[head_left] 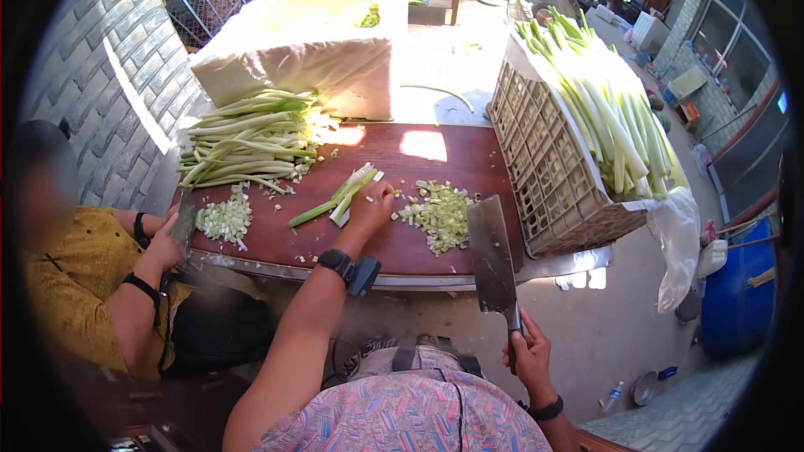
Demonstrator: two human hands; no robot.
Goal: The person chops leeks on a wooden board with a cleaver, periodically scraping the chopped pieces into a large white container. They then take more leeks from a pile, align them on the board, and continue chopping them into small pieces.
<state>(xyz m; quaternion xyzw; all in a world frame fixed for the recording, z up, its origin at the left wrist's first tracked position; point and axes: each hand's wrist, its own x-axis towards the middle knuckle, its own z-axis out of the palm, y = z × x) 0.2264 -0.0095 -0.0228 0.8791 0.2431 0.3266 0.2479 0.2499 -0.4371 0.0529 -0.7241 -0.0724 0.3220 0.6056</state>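
My left hand (373,205) is closed around a few cut green onion stalks (322,209) on the dark red board (385,255). Right beside that hand lies a pile of chopped green onion (440,209). A cleaver (492,255) is gripped by its dark handle in my right hand (531,356), off the board's front right corner. Its broad blade points away from me, with small bits stuck to it, and the tip overlaps the board's edge in view.
Long green onions (251,138) are heaped at the board's back left. A plastic crate (544,167) full of them stands at right. Behind is a cloth-covered box (310,71). At left a co-worker (92,285) holds a blade near another chopped pile (224,219).
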